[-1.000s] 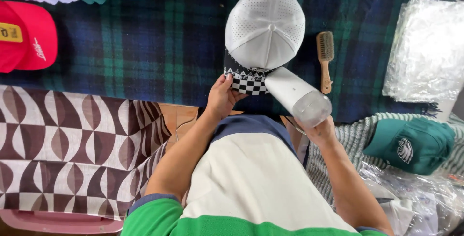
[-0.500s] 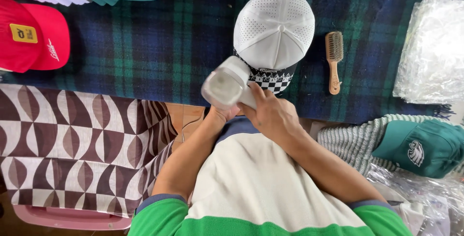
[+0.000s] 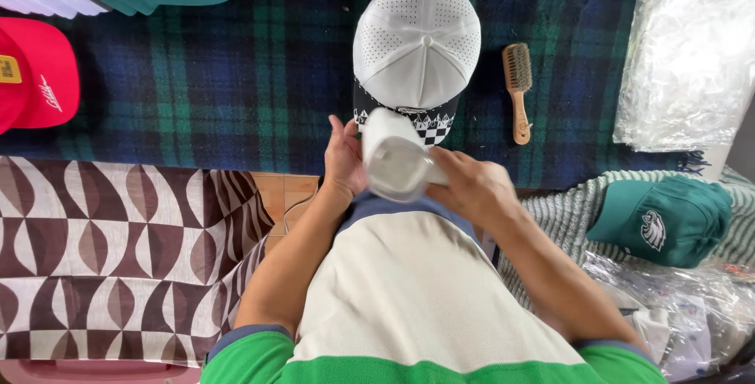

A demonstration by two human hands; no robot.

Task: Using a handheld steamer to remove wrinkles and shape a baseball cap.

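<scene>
1. Head view, lower centre of the frame: the left hand (image 3: 344, 160) and right hand (image 3: 472, 187) are both closed round a white cylinder (image 3: 393, 160), perhaps a lint roller or a roll of paper; which one I cannot tell.
2. The cylinder sits just below the brim of a white perforated cap (image 3: 417, 42) lying on the plaid blanket (image 3: 236, 77).
3. It looks light and stiff, smooth enough to slip; it is best gripped around the body, fingers wrapped.
4. The cap seems soft-crowned; best held by its checkered brim (image 3: 429, 124).
5. A wooden brush (image 3: 517, 89) lies right of the cap, apart.
</scene>
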